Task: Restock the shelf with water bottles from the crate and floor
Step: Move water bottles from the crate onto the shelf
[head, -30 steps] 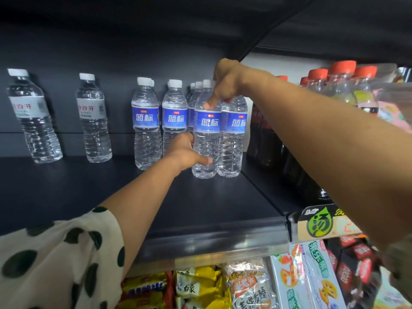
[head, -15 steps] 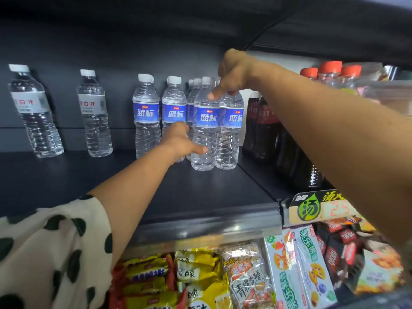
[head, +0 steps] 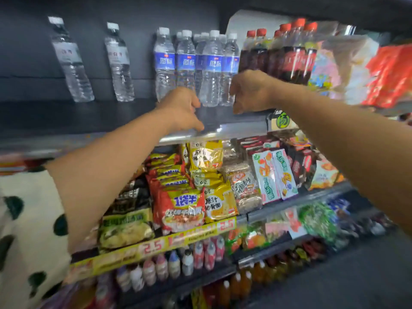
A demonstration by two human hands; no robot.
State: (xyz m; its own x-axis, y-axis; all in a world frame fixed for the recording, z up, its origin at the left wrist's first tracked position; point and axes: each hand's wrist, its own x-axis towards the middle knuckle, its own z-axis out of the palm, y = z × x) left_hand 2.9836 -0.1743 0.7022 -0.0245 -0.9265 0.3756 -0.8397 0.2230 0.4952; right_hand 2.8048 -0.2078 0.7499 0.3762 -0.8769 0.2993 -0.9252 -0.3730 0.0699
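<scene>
Several blue-labelled water bottles (head: pixel 211 68) stand clustered upright on the dark top shelf (head: pixel 66 118). Two white-labelled water bottles (head: pixel 71 61) stand apart farther left, near the shelf's back wall. My left hand (head: pixel 180 110) hovers in front of the cluster near the shelf's front edge, fingers loosely curled, holding nothing. My right hand (head: pixel 250 92) hangs just right of the cluster, fingers curled downward and empty. Neither hand touches a bottle. No crate or floor bottles are in view.
Dark drink bottles with red caps (head: pixel 287 50) stand right of the water. Red snack bags (head: pixel 392 74) sit at the far right. Below are shelves of noodle packets (head: pixel 180 204), boxed snacks (head: pixel 274 175) and small drink bottles (head: pixel 187 262).
Both hands have let go of the front blue-labelled bottles and pulled back toward me. The view has tilted down, showing the lower shelves.
</scene>
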